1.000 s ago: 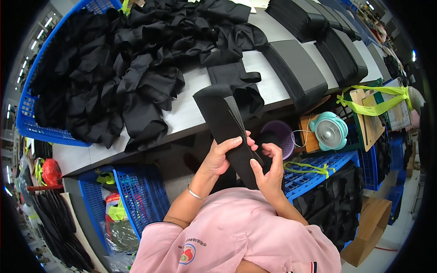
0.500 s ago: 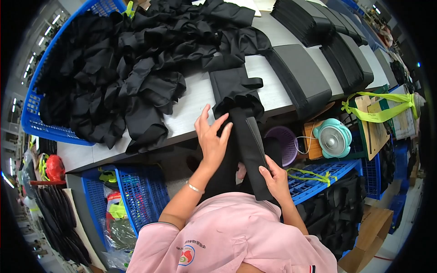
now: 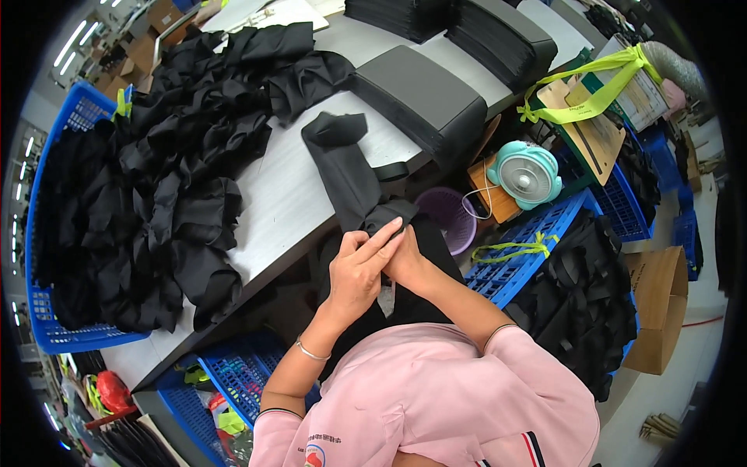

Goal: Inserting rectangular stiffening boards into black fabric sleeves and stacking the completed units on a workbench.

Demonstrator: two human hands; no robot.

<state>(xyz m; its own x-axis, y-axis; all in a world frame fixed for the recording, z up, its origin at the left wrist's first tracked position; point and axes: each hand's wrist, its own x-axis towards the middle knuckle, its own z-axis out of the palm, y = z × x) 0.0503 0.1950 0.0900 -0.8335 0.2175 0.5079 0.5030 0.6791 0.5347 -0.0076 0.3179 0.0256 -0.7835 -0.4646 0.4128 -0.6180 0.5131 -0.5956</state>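
Note:
A long black fabric piece (image 3: pixel 342 175) lies on the table with its far end folded over, and a loop of black strap (image 3: pixel 391 171) sticks out on its right side. Its near end is bunched up just off the table's front edge. Both hands meet at that bunched end. My left hand (image 3: pixel 359 271) pinches the cloth, its index and middle fingers stretched across the top. Close against it, my right hand (image 3: pixel 406 263) grips the same end, its fingers partly hidden behind the left ones and the cloth.
A heap of black fabric pieces (image 3: pixel 167 179) fills the table's left side and a blue basket (image 3: pixel 58 331). Stacks of black padded panels (image 3: pixel 424 89) stand at the back. To the right are a purple bin (image 3: pixel 447 222), a teal fan (image 3: pixel 527 175) and a blue crate (image 3: pixel 498 272) beside more black pieces.
My hands have come together at the near end of the fabric; before, the left was spread above it and the right held the hanging strip lower down. The view has turned.

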